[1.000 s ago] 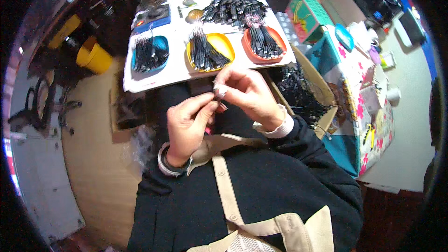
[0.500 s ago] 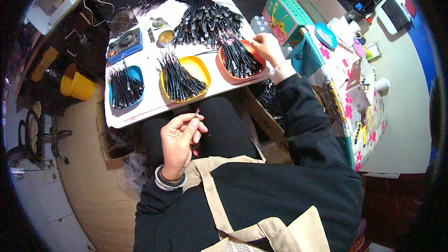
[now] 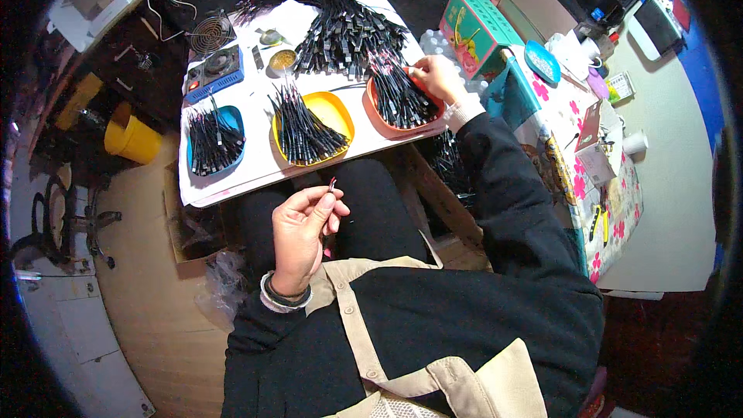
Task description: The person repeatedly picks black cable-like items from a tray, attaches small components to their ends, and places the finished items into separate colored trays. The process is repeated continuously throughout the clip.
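Note:
My left hand (image 3: 300, 234) is held over my lap, thumb and fingers pinching a short wire end (image 3: 333, 184) with a reddish tip. The rest of that piece is hidden in the palm. At the orange-red bowl (image 3: 378, 114), my right hand (image 3: 438, 79) reaches over the far right rim with its fingertips closed beside the wire ends of black cables (image 3: 401, 97); what they grip is too small to tell. More black cables (image 3: 306, 133) lean in a yellow bowl (image 3: 335, 112), and others (image 3: 213, 145) fill a blue bowl (image 3: 237, 139) at the left.
A large heap of black cables (image 3: 348, 35) covers the table's far side. Near it stand a small dish of amber-coloured material (image 3: 282, 62), a blue hotplate-like device (image 3: 224, 77) and a round fan grille (image 3: 211, 34). On the right, a flowered-cloth table (image 3: 619, 213) adjoins a green carton (image 3: 480, 31).
My right fingers have shifted slightly left, in toward the wire ends at the orange-red bowl. My left hand keeps its pinch. The whole view has shifted slightly.

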`<state>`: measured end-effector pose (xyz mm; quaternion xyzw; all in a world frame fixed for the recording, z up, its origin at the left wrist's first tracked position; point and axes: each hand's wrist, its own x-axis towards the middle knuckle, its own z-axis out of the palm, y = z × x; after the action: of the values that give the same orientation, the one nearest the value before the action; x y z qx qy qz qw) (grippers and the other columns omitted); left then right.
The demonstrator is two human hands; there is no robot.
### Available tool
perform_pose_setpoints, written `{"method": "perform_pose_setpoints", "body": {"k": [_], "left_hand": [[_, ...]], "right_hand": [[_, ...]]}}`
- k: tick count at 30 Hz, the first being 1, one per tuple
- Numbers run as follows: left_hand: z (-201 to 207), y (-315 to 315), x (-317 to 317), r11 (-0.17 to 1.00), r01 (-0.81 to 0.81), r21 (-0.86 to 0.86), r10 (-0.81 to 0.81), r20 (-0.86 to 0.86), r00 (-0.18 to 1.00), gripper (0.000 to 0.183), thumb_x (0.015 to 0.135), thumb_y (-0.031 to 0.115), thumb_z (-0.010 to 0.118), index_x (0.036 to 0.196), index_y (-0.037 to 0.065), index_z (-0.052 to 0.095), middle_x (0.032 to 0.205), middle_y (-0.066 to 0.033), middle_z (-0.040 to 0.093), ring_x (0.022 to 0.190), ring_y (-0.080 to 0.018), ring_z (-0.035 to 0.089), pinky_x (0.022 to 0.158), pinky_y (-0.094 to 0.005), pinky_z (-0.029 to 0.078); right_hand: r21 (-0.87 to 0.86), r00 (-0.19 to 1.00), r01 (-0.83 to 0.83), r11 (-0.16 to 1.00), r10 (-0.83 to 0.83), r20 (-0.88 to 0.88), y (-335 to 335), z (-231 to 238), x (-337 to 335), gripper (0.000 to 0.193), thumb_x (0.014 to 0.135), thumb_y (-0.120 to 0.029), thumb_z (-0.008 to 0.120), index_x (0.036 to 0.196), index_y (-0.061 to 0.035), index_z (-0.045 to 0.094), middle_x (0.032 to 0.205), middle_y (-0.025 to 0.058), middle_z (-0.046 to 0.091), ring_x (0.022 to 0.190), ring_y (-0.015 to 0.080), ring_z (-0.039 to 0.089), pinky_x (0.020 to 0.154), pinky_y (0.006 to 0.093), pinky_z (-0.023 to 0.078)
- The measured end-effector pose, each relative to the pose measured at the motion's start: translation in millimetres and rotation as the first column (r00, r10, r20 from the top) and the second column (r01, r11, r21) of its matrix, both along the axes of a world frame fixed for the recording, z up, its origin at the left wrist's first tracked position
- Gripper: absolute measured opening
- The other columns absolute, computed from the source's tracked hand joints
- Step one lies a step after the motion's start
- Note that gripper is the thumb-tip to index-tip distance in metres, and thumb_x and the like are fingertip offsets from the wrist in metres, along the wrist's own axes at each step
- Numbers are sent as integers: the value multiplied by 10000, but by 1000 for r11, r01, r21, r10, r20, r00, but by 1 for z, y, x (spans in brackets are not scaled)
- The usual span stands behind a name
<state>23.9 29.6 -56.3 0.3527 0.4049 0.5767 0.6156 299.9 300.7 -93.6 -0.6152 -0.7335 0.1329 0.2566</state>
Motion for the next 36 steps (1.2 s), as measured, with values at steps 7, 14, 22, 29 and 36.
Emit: {"method": "perform_pose_setpoints", "body": {"k": [7, 14, 22, 29, 36], "left_hand": [[3, -8, -3, 998, -52, 19, 52, 32, 998, 168, 939, 93, 611, 1041, -29, 666, 831, -104, 689, 625, -72, 574, 563, -176, 449], [17, -7, 6, 983, -154, 102, 146, 76, 986, 179, 941, 70, 597, 1069, -39, 659, 954, -132, 697, 820, -161, 673, 729, -256, 564], [32, -11, 11, 950, -246, 190, 194, 256, 947, 215, 945, 61, 584, 1134, -14, 653, 1070, -103, 683, 949, -161, 658, 854, -322, 568], [30, -24, 1, 958, -234, 168, 196, 217, 956, 209, 937, 101, 613, 1112, 4, 674, 1028, -77, 693, 883, -121, 648, 766, -269, 558], [26, -25, -5, 979, -176, 101, 144, 268, 953, 195, 932, 78, 613, 1098, -9, 669, 1024, -75, 692, 895, -112, 645, 782, -254, 550]], "right_hand": [[99, 991, -30, 995, 43, -128, -10, 14, -4, 169, 786, -187, 710, 839, -27, 723, 773, 175, 694, 717, 269, 697, 676, 352, 524], [430, 948, -202, 880, 286, -141, -90, 81, -39, 133, 810, -146, 710, 872, -52, 641, 800, 114, 643, 730, 257, 639, 664, 350, 509], [162, 598, -430, 888, 414, -686, -228, 84, -127, 178, 801, -89, 758, 849, -5, 608, 707, 41, 596, 616, 76, 589, 565, 229, 485], [207, 634, -353, 912, 396, -664, -253, 75, -141, 187, 774, -56, 769, 878, -6, 621, 750, 66, 624, 642, 96, 606, 582, 237, 498], [233, 696, -369, 900, 433, -572, -256, 70, -141, 191, 770, -63, 774, 890, -15, 634, 779, 74, 637, 659, 116, 618, 597, 252, 511]]}}
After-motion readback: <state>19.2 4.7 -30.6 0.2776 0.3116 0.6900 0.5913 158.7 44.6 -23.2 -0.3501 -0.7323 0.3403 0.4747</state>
